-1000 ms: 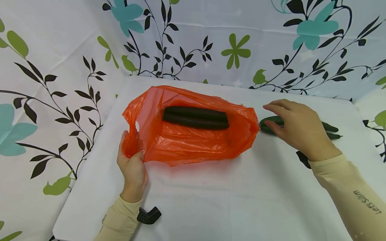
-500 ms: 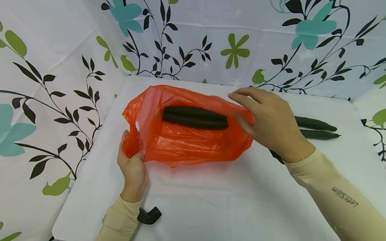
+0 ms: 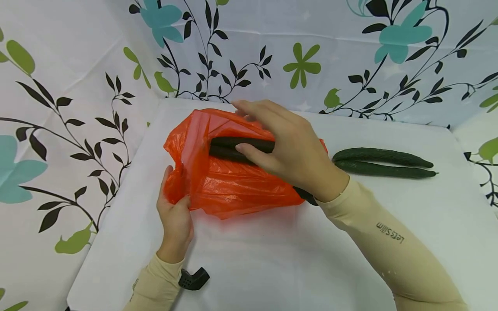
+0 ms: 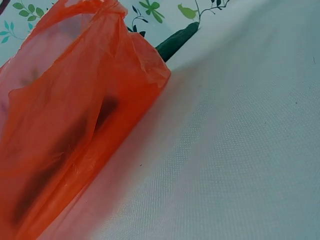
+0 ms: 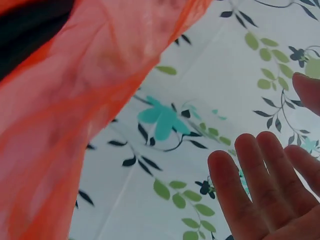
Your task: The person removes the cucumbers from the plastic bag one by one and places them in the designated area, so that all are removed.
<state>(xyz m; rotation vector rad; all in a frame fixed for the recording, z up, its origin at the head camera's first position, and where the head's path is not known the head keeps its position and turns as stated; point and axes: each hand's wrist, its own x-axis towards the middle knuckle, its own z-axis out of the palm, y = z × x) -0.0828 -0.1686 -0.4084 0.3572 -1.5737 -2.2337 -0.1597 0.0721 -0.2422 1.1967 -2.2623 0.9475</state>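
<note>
An orange plastic bag (image 3: 233, 190) lies on its side on the white table, its mouth spread wide. Dark green cucumbers (image 3: 229, 147) lie inside it, partly covered from the head view by my right hand (image 3: 293, 149). That hand hovers over the bag with its fingers extended and holds nothing; the right wrist view also shows the spread fingers (image 5: 270, 195) apart from the bag (image 5: 105, 85). My left hand (image 3: 177, 226) grips the bag's gathered left edge. To the right of the bag, two more cucumbers (image 3: 383, 155) lie side by side; one cucumber end (image 4: 177, 42) appears in the left wrist view.
A white cloth covers the table (image 3: 249, 268). Behind it and to the left hangs a white curtain (image 3: 249, 39) printed with leaves and flowers. Black camera mounts (image 3: 194, 279) sit at the wrists, close to the tabletop.
My right hand has moved left from above the loose cucumbers to over the bag, uncovering those cucumbers. My left hand keeps its grip, and the bag's left edge has shifted slightly right.
</note>
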